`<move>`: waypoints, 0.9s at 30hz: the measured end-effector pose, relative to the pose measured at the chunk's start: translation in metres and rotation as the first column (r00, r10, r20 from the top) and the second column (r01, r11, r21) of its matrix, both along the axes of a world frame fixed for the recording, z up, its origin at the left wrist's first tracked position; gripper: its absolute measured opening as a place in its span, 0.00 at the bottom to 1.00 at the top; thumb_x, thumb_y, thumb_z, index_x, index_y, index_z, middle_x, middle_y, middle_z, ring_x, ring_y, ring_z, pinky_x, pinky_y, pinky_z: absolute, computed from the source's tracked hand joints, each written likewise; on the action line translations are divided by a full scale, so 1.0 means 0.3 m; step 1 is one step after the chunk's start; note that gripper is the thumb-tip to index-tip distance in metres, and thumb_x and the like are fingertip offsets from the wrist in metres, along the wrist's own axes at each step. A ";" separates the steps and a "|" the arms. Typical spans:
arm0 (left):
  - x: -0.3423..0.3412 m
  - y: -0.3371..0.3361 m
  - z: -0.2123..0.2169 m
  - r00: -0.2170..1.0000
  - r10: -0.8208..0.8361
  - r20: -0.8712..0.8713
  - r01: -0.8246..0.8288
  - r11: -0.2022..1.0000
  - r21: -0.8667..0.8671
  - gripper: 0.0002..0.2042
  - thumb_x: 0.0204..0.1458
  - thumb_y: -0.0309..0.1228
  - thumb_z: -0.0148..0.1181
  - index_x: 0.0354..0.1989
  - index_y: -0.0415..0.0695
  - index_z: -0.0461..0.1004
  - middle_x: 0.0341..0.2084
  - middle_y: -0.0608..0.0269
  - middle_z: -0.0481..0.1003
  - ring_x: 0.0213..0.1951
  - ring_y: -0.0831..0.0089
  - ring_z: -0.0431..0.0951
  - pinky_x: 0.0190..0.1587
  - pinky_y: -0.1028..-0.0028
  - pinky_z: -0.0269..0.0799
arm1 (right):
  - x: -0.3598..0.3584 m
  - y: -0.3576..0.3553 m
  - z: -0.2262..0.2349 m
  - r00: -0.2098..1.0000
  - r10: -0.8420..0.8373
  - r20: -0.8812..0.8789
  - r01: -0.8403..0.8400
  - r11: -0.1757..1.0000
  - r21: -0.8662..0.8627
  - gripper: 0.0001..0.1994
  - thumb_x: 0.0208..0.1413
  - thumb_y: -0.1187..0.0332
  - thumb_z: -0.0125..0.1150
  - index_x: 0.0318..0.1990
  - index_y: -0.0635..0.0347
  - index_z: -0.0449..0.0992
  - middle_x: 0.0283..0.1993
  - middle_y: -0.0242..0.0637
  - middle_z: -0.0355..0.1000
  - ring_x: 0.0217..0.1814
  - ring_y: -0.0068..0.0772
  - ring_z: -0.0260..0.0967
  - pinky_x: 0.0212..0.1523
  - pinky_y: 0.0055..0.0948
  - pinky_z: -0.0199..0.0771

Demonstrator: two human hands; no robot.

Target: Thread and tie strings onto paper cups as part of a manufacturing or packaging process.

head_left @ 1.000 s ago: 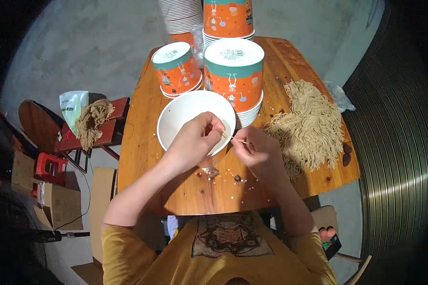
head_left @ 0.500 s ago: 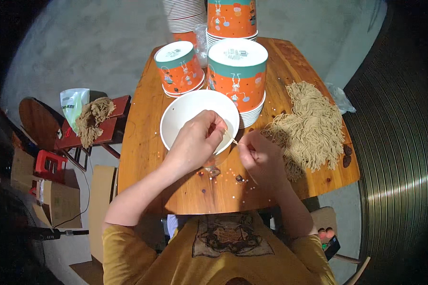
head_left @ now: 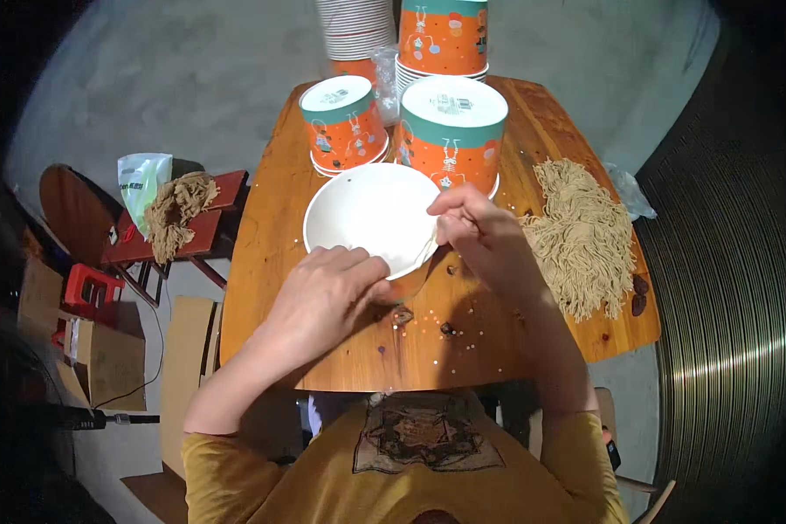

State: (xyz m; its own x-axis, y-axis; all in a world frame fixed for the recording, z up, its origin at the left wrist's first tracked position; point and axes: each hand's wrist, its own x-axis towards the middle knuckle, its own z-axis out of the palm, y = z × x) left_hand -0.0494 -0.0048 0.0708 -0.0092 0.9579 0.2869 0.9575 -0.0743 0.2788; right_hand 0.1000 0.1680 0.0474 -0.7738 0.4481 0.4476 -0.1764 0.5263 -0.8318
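A white paper bowl lies tilted on the wooden table, its mouth facing me. At its near rim is my left hand, closed with the fingers curled; what they hold is hidden. Over the bowl's right rim, my right hand pinches thumb against forefinger on a thin pale cord, which hangs down along the rim. Past my right wrist sits a heap of tan cords, partly covered by that forearm.
Upturned orange and teal paper buckets stand stacked behind the bowl, with a smaller stack to their left. Small pale beads and dark bits are scattered near the table's front. At left, a red stool bears more tan cord.
My hands have moved apart from their meeting point over the bowl's near right rim. The left came down toward me; the right rose to the right rim. The view shifted slightly.
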 end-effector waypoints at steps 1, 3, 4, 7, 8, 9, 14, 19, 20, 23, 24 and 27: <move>-0.017 -0.012 0.005 1.000 0.001 -0.031 -0.002 1.000 -0.019 0.08 0.54 0.35 0.56 0.31 0.43 0.71 0.28 0.60 0.72 0.35 0.60 0.74 0.39 0.64 0.67 | -0.019 -0.003 -0.003 1.000 0.005 0.000 -0.005 1.000 0.003 0.06 0.60 0.72 0.50 0.43 0.61 0.70 0.28 0.34 0.70 0.32 0.20 0.70 0.33 0.23 0.70; -0.053 -0.038 -0.002 1.000 -0.005 0.002 0.005 1.000 0.012 0.08 0.54 0.35 0.56 0.33 0.43 0.72 0.28 0.59 0.74 0.35 0.59 0.75 0.38 0.63 0.68 | -0.059 -0.014 -0.007 0.995 -0.056 0.081 0.050 0.996 0.074 0.07 0.59 0.72 0.51 0.43 0.61 0.70 0.32 0.40 0.72 0.34 0.27 0.72 0.35 0.26 0.71; -0.065 -0.046 -0.008 0.999 -0.026 0.036 0.024 0.999 0.040 0.09 0.55 0.36 0.56 0.34 0.42 0.72 0.27 0.57 0.75 0.34 0.58 0.76 0.38 0.63 0.69 | -0.079 -0.009 -0.028 0.998 -0.037 0.059 0.031 0.995 0.095 0.07 0.59 0.72 0.51 0.43 0.60 0.69 0.33 0.42 0.74 0.35 0.32 0.75 0.35 0.27 0.73; -0.042 -0.033 -0.025 0.889 0.205 0.409 -0.180 0.979 -0.100 0.12 0.56 0.38 0.55 0.36 0.40 0.73 0.27 0.53 0.77 0.33 0.55 0.78 0.35 0.61 0.72 | -0.119 -0.024 -0.059 0.999 -0.032 0.021 0.031 0.998 0.053 0.07 0.59 0.71 0.51 0.44 0.60 0.69 0.32 0.40 0.74 0.35 0.33 0.76 0.36 0.28 0.74; -0.030 -0.010 -0.037 0.888 0.187 0.419 -0.214 0.977 0.018 0.15 0.56 0.40 0.55 0.38 0.39 0.73 0.26 0.49 0.78 0.30 0.52 0.79 0.32 0.59 0.73 | -0.125 -0.034 -0.052 0.999 -0.027 0.040 0.024 0.998 0.062 0.08 0.59 0.71 0.51 0.45 0.60 0.69 0.31 0.40 0.74 0.35 0.34 0.76 0.35 0.29 0.75; -0.014 0.016 -0.035 0.879 0.213 0.427 -0.241 0.970 0.012 0.15 0.56 0.40 0.55 0.38 0.39 0.73 0.25 0.49 0.78 0.29 0.52 0.79 0.32 0.60 0.72 | -0.132 -0.038 -0.056 0.999 -0.023 0.040 0.021 0.998 0.063 0.08 0.59 0.71 0.51 0.45 0.60 0.69 0.31 0.40 0.74 0.35 0.34 0.76 0.35 0.29 0.75; 0.009 0.095 -0.072 0.895 0.301 0.329 -0.339 0.939 0.063 0.14 0.57 0.40 0.54 0.30 0.41 0.75 0.17 0.49 0.75 0.23 0.49 0.76 0.27 0.55 0.70 | -0.135 -0.062 -0.036 0.986 -0.130 -0.106 0.163 0.894 0.417 0.09 0.58 0.70 0.54 0.45 0.57 0.69 0.33 0.38 0.74 0.36 0.36 0.76 0.33 0.31 0.75; 0.017 0.092 -0.063 0.899 0.312 0.306 -0.347 0.936 0.064 0.12 0.55 0.39 0.53 0.28 0.44 0.77 0.15 0.50 0.73 0.21 0.50 0.76 0.25 0.56 0.71 | -0.104 -0.040 -0.025 0.986 -0.102 -0.131 0.166 0.584 0.794 0.14 0.50 0.76 0.60 0.45 0.53 0.71 0.35 0.36 0.74 0.33 0.38 0.73 0.32 0.33 0.74; 0.017 0.089 -0.058 0.914 0.290 0.285 -0.323 0.943 0.078 0.12 0.54 0.38 0.53 0.27 0.44 0.78 0.14 0.50 0.73 0.21 0.51 0.76 0.25 0.57 0.71 | -0.102 -0.040 -0.025 0.986 -0.103 -0.129 0.165 0.586 0.794 0.14 0.50 0.76 0.60 0.45 0.53 0.71 0.35 0.36 0.74 0.33 0.38 0.73 0.32 0.33 0.74; 0.003 0.085 -0.066 0.940 0.215 0.266 -0.245 0.966 0.087 0.11 0.51 0.37 0.53 0.25 0.44 0.78 0.14 0.52 0.74 0.20 0.53 0.76 0.26 0.58 0.72 | -0.103 -0.030 -0.017 0.960 -0.069 -0.270 0.264 0.544 0.796 0.13 0.51 0.77 0.57 0.44 0.54 0.70 0.35 0.37 0.73 0.31 0.40 0.72 0.30 0.35 0.73; -0.005 0.081 -0.067 0.950 0.160 0.270 -0.189 0.978 0.086 0.11 0.50 0.36 0.53 0.24 0.44 0.78 0.14 0.52 0.74 0.20 0.53 0.76 0.26 0.58 0.72 | -0.100 -0.023 -0.005 0.956 -0.068 -0.287 0.267 0.616 0.741 0.12 0.51 0.77 0.57 0.44 0.55 0.70 0.34 0.38 0.73 0.32 0.40 0.72 0.30 0.34 0.73; -0.036 0.061 -0.052 0.982 0.103 0.159 -0.123 0.985 0.125 0.09 0.48 0.35 0.54 0.24 0.44 0.77 0.17 0.55 0.75 0.23 0.58 0.76 0.33 0.61 0.71 | -0.116 -0.021 -0.005 0.936 -0.133 -0.327 0.323 0.700 0.637 0.10 0.52 0.78 0.55 0.43 0.59 0.70 0.33 0.41 0.73 0.31 0.43 0.72 0.31 0.34 0.72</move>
